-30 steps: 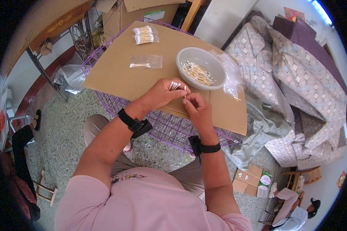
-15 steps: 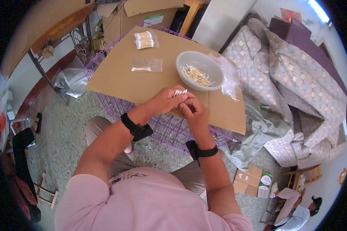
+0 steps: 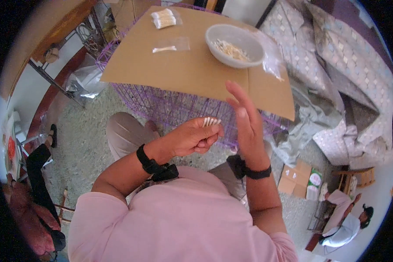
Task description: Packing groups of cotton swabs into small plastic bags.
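My left hand (image 3: 194,139) is closed around several cotton swabs (image 3: 212,122), whose white tips stick out side by side above the thumb. Just to its right, my right hand (image 3: 248,124) is raised with its fingers stretched out and nothing in it. Both hands are in front of the near edge of a cardboard sheet (image 3: 174,74). On the sheet, a grey bowl (image 3: 212,30) holds loose cotton swabs (image 3: 231,50). A flat clear bag (image 3: 182,43) with a few swabs lies left of the bowl, and bundled swabs (image 3: 163,18) in clear plastic lie farther back.
Clear plastic bags (image 3: 273,63) lie right of the bowl. A purple wire cage (image 3: 161,105) is under the cardboard. Patterned cloth (image 3: 292,48) covers something at the right. One person (image 3: 343,231) sits at lower right; another person's dark-clothed leg (image 3: 41,163) shows at left.
My right hand has come away from the swabs, and its fingers have straightened. My left hand has drawn back toward my body with the swabs. The cardboard sits higher in the picture.
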